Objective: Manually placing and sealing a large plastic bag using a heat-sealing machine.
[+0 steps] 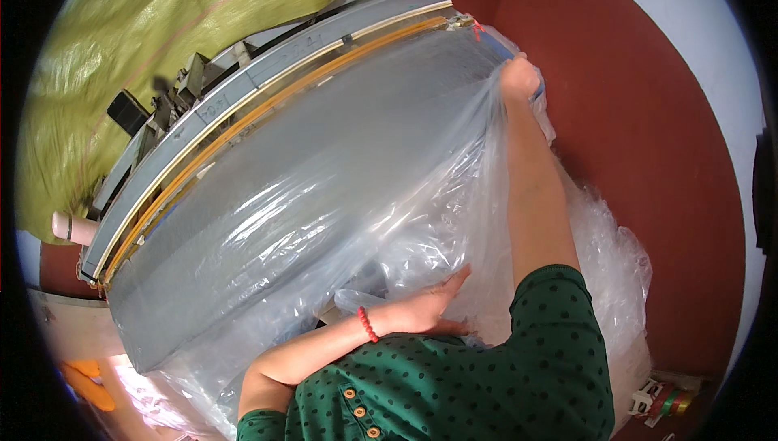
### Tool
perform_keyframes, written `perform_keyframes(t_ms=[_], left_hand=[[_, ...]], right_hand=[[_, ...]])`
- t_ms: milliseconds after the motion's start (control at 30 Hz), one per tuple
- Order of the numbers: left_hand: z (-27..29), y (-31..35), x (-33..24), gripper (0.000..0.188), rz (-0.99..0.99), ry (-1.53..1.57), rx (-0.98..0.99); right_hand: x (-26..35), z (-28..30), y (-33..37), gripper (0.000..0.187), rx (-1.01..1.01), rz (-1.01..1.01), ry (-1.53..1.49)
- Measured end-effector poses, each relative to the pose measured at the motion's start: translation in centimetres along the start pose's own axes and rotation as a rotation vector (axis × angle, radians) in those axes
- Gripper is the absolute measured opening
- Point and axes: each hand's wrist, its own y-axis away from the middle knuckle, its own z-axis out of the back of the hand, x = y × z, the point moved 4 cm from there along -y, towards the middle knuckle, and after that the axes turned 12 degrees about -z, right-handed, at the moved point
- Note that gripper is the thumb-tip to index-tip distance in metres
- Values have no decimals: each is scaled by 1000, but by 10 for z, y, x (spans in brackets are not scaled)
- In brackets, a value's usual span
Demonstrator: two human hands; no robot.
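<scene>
A large clear plastic sheet (405, 222) is spread over a long grey panel (340, 117) and hangs down its near side in loose folds. At the panel's far right end, my right hand (519, 80) is closed on the bunched edge of the sheet, with the folds pulled taut from it. My left hand (433, 307), below a red bead bracelet (368, 325), lies close to my body by the crumpled plastic. Its fingers are apart and nothing shows in them; whether it touches the sheet I cannot tell.
Along the panel's far edge run an orange strip (284, 92) and a grey metal beam (267, 68) with dark fittings behind it. A yellow-green woven tarp (162, 27) hangs beyond. A dark red wall (648, 165) stands close on the right, with coloured ribbon rolls (668, 402) near its foot.
</scene>
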Motion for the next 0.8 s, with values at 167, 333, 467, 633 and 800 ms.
perform_keyframes(t_ms=[167,333,467,633,800], left_hand=[[7,41,20,57,225,47,298],[106,153,-72,52,-445,329,-516],[147,283,-133,61,-1206,468,-1223],[101,299,-97,85,-710,412,-1490],[45,277,-33,56,365,158,-1047]], right_hand=[[1,6,4,24,6,10,4],[1,6,4,26,9,32,32],[4,7,6,30,67,2,78],[8,10,12,29,34,38,41],[5,5,7,29,82,37,36]])
